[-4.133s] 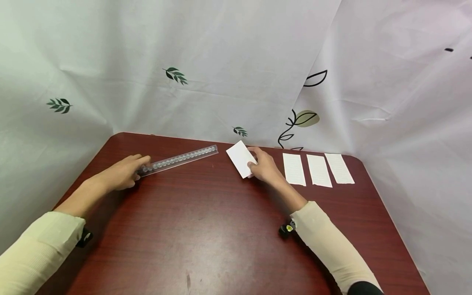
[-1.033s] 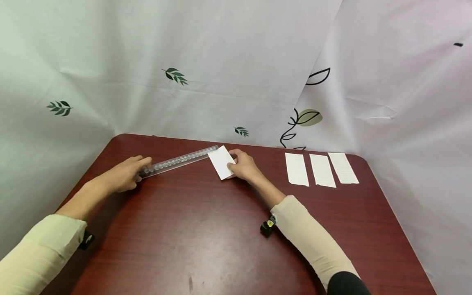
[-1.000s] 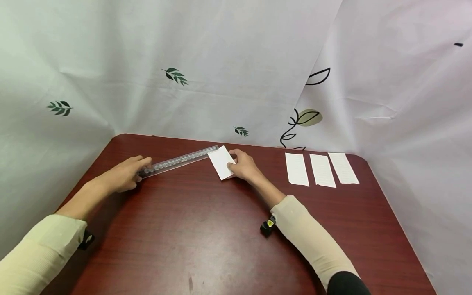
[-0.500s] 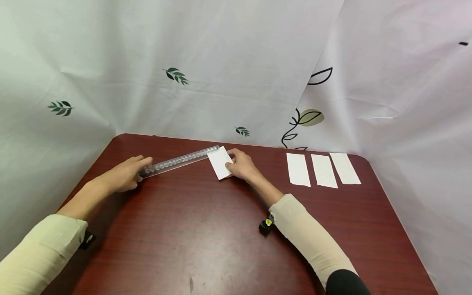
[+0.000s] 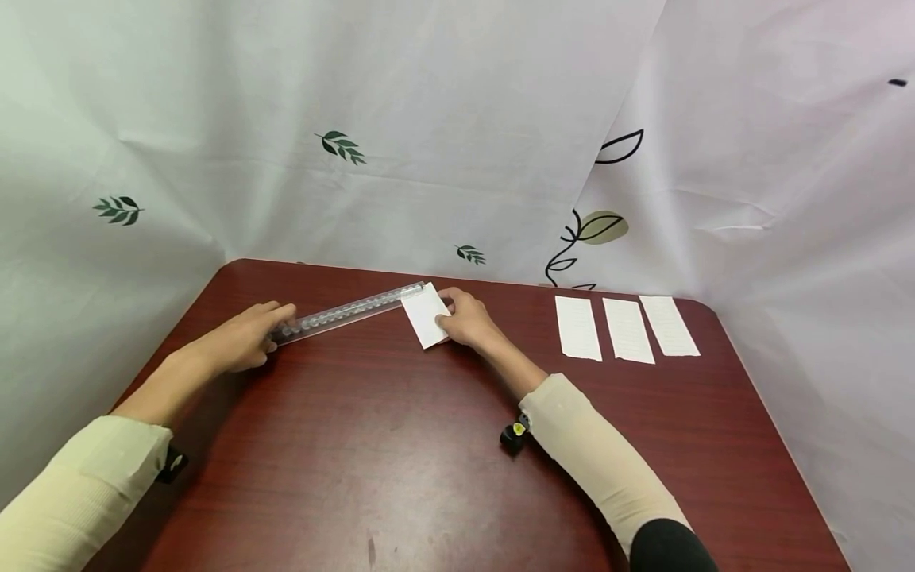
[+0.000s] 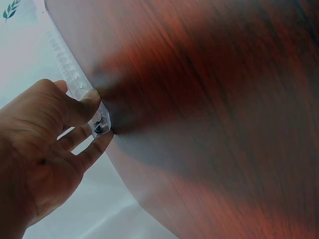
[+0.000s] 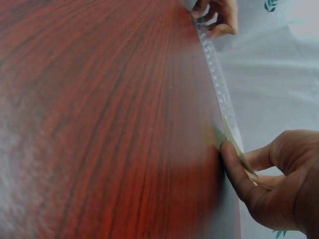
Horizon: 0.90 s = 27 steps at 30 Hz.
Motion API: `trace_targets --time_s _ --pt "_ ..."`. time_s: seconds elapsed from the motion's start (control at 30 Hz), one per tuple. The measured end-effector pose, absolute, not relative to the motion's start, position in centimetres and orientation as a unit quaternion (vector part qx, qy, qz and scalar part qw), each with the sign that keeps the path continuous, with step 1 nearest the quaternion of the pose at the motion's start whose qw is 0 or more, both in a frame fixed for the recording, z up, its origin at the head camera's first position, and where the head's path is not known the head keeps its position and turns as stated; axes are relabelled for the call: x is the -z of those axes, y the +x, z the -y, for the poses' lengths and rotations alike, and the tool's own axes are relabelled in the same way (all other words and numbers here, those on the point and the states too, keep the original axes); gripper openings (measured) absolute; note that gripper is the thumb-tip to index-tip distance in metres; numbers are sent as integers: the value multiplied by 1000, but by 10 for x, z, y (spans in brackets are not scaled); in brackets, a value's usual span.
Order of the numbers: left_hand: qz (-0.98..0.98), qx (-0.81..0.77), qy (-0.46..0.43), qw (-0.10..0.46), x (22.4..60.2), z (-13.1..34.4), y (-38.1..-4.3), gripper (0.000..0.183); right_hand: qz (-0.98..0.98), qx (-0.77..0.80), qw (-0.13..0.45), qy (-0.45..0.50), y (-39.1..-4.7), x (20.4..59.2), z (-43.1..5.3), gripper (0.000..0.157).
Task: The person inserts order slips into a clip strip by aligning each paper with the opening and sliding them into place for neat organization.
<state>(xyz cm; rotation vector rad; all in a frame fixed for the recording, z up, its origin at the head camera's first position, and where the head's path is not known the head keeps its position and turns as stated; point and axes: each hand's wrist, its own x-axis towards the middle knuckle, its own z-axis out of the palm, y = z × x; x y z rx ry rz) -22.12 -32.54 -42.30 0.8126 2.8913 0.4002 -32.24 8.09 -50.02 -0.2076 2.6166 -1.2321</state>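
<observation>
At the left, a cream sleeve (image 5: pixel 86 485) with a small black device (image 5: pixel 171 465) at its cuff leads to the left hand (image 5: pixel 243 338). Its fingers are pinched on the near left end of a clear ridged plastic strip (image 5: pixel 350 312), where the left wrist view shows a small dark piece. The strip slants across the far left part of the counter (image 5: pixel 400 445), its other end toward the far right. At that end is a plain white card (image 5: pixel 423 318), overlapping the strip in the head view; I cannot tell which is on top. The right hand (image 5: pixel 468 319) clamps the card's right side between thumb and fingers. Further right, well apart, three white paper slips (image 5: pixel 579 328) lie side by side near the far edge, the rightmost tilted; their faint lines are too small to read. A white leaf-print sheet (image 5: pixel 443 183) hangs behind.
</observation>
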Motion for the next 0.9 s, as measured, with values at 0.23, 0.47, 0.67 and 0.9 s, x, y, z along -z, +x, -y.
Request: trace_targets --time_s 0.23,0.47,0.67,0.9 --pt "-953 -132 265 57 424 326 -220 43 -900 412 119 -76 -313 486 -77 61" --pt "-953 -132 268 46 423 326 -220 44 -899 415 119 -77 -298 468 -74 60" --pt "-953 -132 269 40 422 326 -218 45 -898 418 112 -82 -290 459 -71 57" --pt "-955 -136 256 62 421 324 -219 44 -895 420 119 -87 -278 447 -68 57"
